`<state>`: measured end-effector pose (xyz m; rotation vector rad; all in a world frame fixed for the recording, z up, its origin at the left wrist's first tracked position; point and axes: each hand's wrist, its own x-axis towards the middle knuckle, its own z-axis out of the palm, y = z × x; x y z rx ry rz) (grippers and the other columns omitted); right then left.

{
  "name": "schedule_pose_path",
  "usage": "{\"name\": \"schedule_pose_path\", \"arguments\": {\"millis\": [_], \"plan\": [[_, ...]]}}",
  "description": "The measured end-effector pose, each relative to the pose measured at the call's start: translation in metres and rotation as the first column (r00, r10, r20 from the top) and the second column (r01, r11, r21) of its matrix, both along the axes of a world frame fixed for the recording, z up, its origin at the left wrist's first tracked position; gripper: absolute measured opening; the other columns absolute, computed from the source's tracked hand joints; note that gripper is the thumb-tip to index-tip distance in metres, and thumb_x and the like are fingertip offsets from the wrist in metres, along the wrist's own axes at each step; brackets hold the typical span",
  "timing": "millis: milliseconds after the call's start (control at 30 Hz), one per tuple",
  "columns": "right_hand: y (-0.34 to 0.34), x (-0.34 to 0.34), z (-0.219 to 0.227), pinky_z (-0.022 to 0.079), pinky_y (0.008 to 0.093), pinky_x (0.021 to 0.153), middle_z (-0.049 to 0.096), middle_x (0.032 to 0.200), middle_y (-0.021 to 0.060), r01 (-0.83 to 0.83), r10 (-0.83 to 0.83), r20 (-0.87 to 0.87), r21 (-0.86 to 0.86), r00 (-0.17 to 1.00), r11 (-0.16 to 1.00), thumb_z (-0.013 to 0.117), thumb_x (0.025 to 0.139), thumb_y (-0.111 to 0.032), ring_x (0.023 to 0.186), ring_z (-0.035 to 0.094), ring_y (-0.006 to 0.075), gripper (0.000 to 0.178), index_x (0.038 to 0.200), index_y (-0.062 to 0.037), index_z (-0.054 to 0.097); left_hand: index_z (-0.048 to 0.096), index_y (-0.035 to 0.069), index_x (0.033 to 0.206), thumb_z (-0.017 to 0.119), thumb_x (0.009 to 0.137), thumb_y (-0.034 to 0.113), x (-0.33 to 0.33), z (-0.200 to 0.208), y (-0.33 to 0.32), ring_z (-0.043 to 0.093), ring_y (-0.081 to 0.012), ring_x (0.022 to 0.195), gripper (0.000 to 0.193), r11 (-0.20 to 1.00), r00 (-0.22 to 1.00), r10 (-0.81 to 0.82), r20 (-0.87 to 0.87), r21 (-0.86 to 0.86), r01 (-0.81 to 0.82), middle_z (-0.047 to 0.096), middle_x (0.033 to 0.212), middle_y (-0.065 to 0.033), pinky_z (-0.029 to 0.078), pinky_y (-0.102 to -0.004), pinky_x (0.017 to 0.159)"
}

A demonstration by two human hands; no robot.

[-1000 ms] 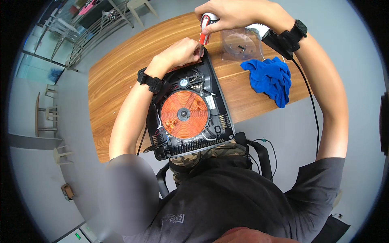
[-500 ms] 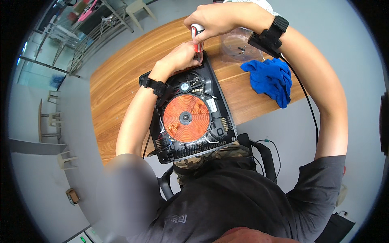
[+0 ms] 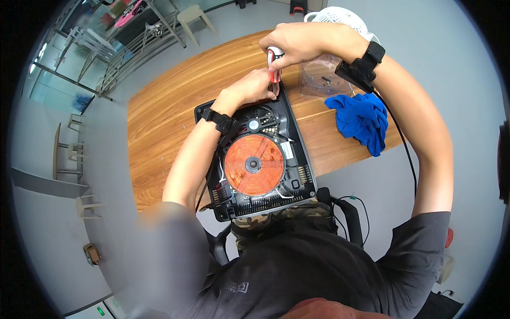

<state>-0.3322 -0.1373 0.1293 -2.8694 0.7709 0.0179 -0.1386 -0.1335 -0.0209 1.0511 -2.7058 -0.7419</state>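
Observation:
An opened induction cooker base (image 3: 298, 154) in black plastic lies on the table's near edge, partly over my lap. Its round copper coil (image 3: 239, 166) and a small fan (image 3: 254, 125) are exposed. My right hand (image 3: 293, 47) grips a screwdriver (image 3: 274, 74) with a red and white handle, held upright with its tip down at the cooker's far right corner. My left hand (image 3: 254, 86) reaches over the cooker, its fingers pinched together around the screwdriver's lower end. What those fingers hold is hidden.
A clear plastic box (image 3: 319, 77) with small dark parts stands beyond the cooker's right side. Nearer lies a crumpled blue cloth (image 3: 364, 122) on the wooden table (image 3: 164, 127). A white plastic basket (image 3: 342, 17) is behind my right arm. Cables run by the cooker and along my right arm.
The view has shifted, so the whole scene sits slightly lower and further right. Both hands and the screwdriver stay at the same corner of the cooker.

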Motion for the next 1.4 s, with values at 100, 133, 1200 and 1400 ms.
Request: {"name": "schedule_pose_path", "arguments": {"millis": [100,133,1200,1400], "plan": [[-0.003,-0.002,-0.006,0.054,0.0458,0.072,0.071,0.083,0.0224,0.007,-0.006,0.031,-0.002,1.000,1.000,0.079,0.088,-0.036,0.082,0.070,0.0412,0.043,0.101,0.0034,0.066,0.071,0.000,0.097,0.080,0.083,0.012,0.000,0.001,0.002,0.069,-0.0345,0.101,0.020,1.000,1.000,0.007,0.010,0.012,-0.007,0.071,0.097,-0.0155,0.054,-0.0438,0.092],[-0.004,-0.002,-0.007,0.054,0.0458,0.072,0.071,0.084,0.0225,-0.003,0.003,0.040,-0.003,0.999,1.000,0.079,0.088,-0.036,0.082,0.070,0.0411,0.043,0.101,0.0036,0.066,0.071,0.000,0.097,0.079,0.084,0.012,0.000,0.001,0.001,0.069,-0.0346,0.101,0.020,1.000,1.000,0.007,0.014,0.025,-0.007,0.071,0.097,-0.0155,0.054,-0.0439,0.092],[-0.006,0.017,-0.006,0.057,0.0462,0.067,0.067,0.071,0.0277,0.097,-0.102,-0.055,-0.087,0.993,0.991,0.070,0.090,-0.058,0.071,0.069,0.0436,0.070,0.081,0.0107,0.072,0.070,0.001,0.108,0.080,0.086,0.018,0.016,0.024,0.016,0.069,-0.0275,0.097,0.029,0.998,0.977,0.048,-0.209,-0.029,-0.055,0.073,0.103,-0.0137,0.054,-0.0408,0.089],[-0.004,0.024,-0.006,0.058,0.0502,0.067,0.067,0.071,0.0300,0.170,-0.176,-0.041,-0.123,0.983,0.978,0.065,0.091,-0.066,0.071,0.069,0.0473,0.077,0.076,0.0100,0.071,0.071,-0.001,0.094,0.087,0.084,0.033,0.018,0.050,0.017,0.064,-0.0156,0.074,0.038,0.976,0.889,0.215,-0.404,0.054,-0.212,0.071,0.080,-0.0066,0.053,-0.0347,0.072]]}}
